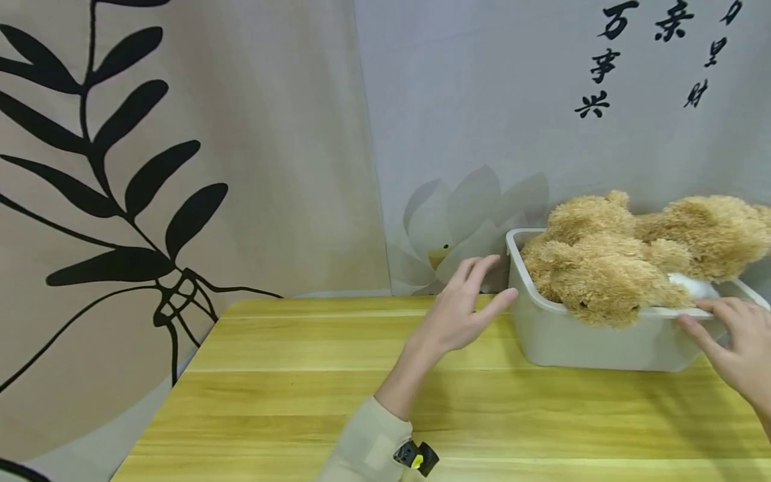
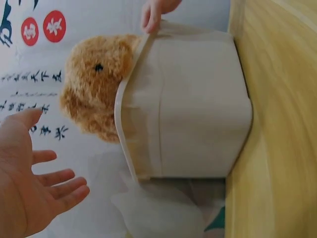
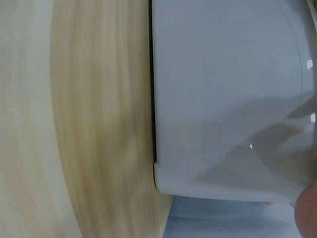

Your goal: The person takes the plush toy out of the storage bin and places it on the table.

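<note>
A white plastic storage bin (image 1: pixel 602 345) stands at the right of the table, filled with shaggy golden-brown plush toys (image 1: pixel 608 268) that rise above its rim. One plush head with a dark eye leans over the front edge. My right hand (image 1: pixel 743 341) grips the bin's front rim near the right end, fingers over the top and thumb on the outside. In the right wrist view only a bit of that hand (image 3: pixel 308 210) shows beside the bin wall. My left hand (image 1: pixel 458 304), fingers spread and holding nothing, hovers just left of the bin, apart from it in the left wrist view.
The wooden table (image 1: pixel 289 388) extends to the left of the bin. Behind it hangs a cloth backdrop (image 1: pixel 289 147) with black leaves, a pale lotus and written characters. Something white (image 1: pixel 695 286) lies among the plush toys in the bin.
</note>
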Tool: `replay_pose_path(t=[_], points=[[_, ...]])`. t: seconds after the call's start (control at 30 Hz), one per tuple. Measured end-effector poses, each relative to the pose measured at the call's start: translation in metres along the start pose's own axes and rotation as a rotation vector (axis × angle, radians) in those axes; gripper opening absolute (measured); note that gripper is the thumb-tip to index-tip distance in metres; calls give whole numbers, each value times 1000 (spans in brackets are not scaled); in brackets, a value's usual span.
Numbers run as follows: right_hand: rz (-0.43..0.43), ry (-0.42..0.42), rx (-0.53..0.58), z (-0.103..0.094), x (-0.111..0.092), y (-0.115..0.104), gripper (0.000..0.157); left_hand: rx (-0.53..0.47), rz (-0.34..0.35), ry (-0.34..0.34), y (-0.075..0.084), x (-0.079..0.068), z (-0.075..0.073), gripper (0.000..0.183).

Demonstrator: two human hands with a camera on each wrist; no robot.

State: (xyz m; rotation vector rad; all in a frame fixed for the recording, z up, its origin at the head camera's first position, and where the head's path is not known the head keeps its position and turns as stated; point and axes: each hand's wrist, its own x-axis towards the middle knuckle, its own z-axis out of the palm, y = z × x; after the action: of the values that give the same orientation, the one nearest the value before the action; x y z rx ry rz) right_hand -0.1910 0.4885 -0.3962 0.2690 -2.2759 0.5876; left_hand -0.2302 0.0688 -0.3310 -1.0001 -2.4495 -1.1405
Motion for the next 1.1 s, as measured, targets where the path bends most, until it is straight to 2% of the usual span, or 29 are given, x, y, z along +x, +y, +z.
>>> replay_pose_path(t=[0.17, 0.43, 0.67, 0.9, 1.1], points=[[-26, 38, 159, 8, -2, -2, 29, 49, 38, -3, 17, 13, 8, 69], [-70, 122, 239, 28, -1, -23, 32, 70, 59, -21, 33, 25, 14, 77], [-135, 194, 286, 42, 0, -38, 52, 137, 40, -34, 41, 34, 20, 92], [-181, 290, 294, 49, 4, -43, 73, 208, 103, -27, 44, 49, 36, 106], [-201, 349, 262, 51, 8, -47, 78, 233, 156, 20, 42, 59, 47, 114]])
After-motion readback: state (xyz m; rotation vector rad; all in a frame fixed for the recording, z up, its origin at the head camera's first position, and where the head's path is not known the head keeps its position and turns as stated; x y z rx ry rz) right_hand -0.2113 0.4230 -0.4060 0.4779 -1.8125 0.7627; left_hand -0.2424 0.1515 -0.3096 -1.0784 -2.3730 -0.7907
